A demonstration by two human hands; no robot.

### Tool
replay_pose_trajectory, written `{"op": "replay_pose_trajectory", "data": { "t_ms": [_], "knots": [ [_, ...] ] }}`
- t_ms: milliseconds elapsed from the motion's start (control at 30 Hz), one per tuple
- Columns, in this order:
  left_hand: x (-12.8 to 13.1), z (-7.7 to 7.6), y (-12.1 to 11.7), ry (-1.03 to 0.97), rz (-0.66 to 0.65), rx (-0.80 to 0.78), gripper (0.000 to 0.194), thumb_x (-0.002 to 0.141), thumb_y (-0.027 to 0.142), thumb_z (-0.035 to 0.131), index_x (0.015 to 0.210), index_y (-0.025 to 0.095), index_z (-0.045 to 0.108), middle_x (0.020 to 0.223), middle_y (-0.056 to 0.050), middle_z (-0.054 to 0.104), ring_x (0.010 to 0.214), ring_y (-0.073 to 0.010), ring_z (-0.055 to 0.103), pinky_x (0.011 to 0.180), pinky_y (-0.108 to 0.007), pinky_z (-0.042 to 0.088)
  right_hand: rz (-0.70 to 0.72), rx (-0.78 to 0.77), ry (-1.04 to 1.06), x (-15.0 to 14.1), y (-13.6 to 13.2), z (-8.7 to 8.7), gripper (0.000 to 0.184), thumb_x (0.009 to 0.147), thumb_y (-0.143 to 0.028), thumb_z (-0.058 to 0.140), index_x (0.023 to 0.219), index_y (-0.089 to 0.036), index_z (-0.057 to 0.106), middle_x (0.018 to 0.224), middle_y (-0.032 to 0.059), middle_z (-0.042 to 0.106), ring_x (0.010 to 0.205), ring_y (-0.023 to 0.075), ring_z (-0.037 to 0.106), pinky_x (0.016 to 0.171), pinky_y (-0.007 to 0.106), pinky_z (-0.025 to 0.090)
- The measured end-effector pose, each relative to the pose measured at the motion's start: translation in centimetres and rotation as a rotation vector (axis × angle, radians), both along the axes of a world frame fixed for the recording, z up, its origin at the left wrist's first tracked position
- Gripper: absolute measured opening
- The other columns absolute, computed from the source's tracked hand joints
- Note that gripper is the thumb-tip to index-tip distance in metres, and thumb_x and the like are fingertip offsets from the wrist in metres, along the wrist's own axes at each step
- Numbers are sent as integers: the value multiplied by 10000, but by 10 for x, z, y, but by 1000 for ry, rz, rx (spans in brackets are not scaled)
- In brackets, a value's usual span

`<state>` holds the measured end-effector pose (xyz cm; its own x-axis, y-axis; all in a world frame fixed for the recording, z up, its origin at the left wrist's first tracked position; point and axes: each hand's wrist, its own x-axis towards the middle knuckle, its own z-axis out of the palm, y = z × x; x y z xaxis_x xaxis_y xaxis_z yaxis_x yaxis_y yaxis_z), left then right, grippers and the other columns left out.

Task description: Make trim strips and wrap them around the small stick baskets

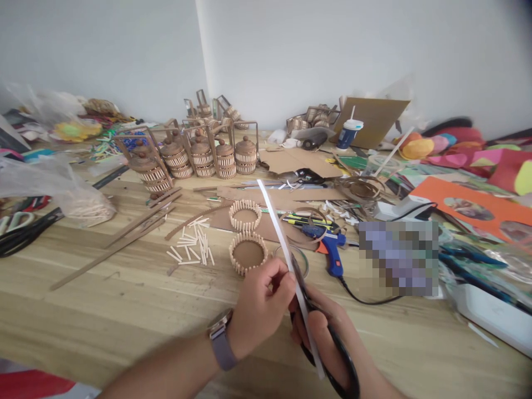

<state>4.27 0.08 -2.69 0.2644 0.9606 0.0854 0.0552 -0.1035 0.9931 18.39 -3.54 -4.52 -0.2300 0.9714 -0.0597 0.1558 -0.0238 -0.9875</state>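
Observation:
My left hand, with a watch on its wrist, pinches a long narrow white strip between thumb and fingers. The strip slants up and away over the table. In my right hand is a pair of black-handled scissors, fingers through the loops. Their blades lie along the strip, right by my left fingertips; whether they are parted I cannot tell. Just beyond my left hand stand two round cardboard bases ringed with short wooden sticks, a nearer one and a farther one. Loose wooden sticks lie left of them.
A blue glue gun with a black cord lies right of the rings. Several small lidded baskets with tall handles stand behind. A lidded cup is at the back. A plastic bag of sticks and brown strips lie left.

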Motion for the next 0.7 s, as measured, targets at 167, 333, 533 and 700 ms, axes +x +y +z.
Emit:
{"op": "replay_pose_trajectory", "data": {
  "t_ms": [167, 333, 533, 700],
  "knots": [
    [0, 3, 2, -1, -12, -2, 256, 882, 326, 464, 659, 199, 458, 558, 41, 482, 522, -118, 490, 515, -232, 370, -22, -25, 14, 0, -2, -1, 730, 696, -889, 409, 824, -182, 544, 512, -61, 411, 412, 92, 383, 387, 220, 345],
    [-7, 5, 12, 5, 118, 31, 296, 883, 352, 468, 635, 205, 403, 569, 55, 381, 544, -106, 387, 513, -224, 321, 17, -18, -9, -2, -5, -4, 717, 711, -885, 391, 784, -187, 536, 507, -57, 416, 412, 94, 393, 402, 224, 367],
    [-9, 5, 13, 28, 127, 75, 277, 893, 323, 456, 649, 209, 391, 573, 61, 350, 529, -102, 348, 497, -226, 293, 71, 54, -78, -1, -4, -4, 717, 761, -865, 326, 837, -184, 538, 547, -40, 443, 458, 104, 396, 405, 217, 338],
    [-5, 3, 8, 62, 80, 77, 276, 901, 327, 448, 656, 211, 396, 561, 61, 365, 515, -103, 361, 491, -230, 292, 70, 87, -126, 2, -1, -3, 745, 763, -873, 288, 867, -182, 547, 583, -20, 469, 502, 123, 405, 424, 234, 335]
  ]
}}
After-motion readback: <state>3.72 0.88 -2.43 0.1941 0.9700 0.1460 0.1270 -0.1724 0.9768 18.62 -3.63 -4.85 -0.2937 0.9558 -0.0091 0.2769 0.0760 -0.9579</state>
